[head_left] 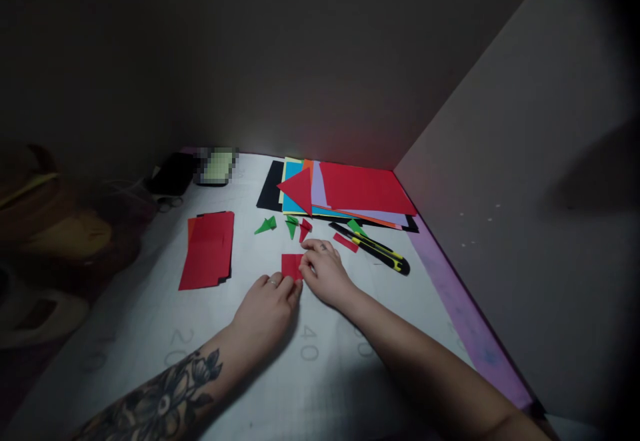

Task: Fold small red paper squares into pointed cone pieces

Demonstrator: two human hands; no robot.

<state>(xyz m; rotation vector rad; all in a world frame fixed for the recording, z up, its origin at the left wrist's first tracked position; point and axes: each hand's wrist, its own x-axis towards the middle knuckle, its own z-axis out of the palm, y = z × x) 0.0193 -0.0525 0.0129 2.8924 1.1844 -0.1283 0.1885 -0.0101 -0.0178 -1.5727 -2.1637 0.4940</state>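
Note:
A small red paper square [291, 264] lies on the white mat between my hands. My left hand [267, 304] has its fingers closed on the paper's lower edge. At the paper's right side, my right hand [325, 271] pinches the edge between thumb and index finger. Just beyond are two folded green paper pieces [291, 226] and a folded red piece [305, 228]. A black and yellow cutter [383, 253] lies to the right, beside a red strip [345, 242] and a green scrap [357, 227].
Stacked coloured sheets [370, 187] with a red triangle [300, 191] on top lie at the back. Red sheets [207, 251] are on the left. A phone [216, 166] and a dark object [173, 173] sit at the back left. Walls stand behind and to the right.

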